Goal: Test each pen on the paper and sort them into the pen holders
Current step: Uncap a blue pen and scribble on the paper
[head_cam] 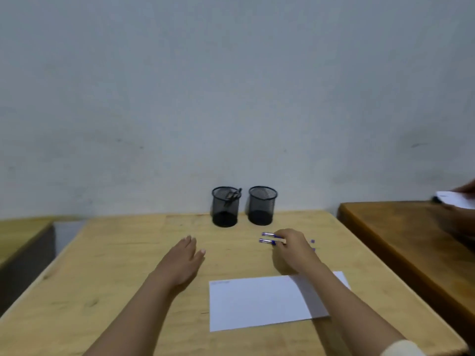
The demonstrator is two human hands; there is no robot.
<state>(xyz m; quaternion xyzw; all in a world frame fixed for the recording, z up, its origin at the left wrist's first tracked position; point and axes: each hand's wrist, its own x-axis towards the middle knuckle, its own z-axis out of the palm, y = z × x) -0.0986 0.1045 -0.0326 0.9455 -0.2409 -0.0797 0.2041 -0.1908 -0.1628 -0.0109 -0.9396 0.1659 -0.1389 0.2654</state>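
Observation:
Two black mesh pen holders stand at the far edge of the table. The left holder (pixel 225 206) has a dark pen leaning inside; the right holder (pixel 262 205) looks empty. A few blue pens (pixel 268 238) lie side by side in front of the right holder. My right hand (pixel 294 246) lies over them, its fingers curled down on the pens; whether it grips one is hidden. My left hand (pixel 183 258) is flat with straight fingers on or just over the bare table. A white sheet of paper (pixel 259 301) lies near me, partly under my right forearm.
The light wooden table (pixel 102 278) ends at a grey wall behind the holders. A darker wooden table (pixel 411 240) stands to the right, where another person's hand (pixel 465 188) holds a white object at the frame edge. A low bench shows at the far left.

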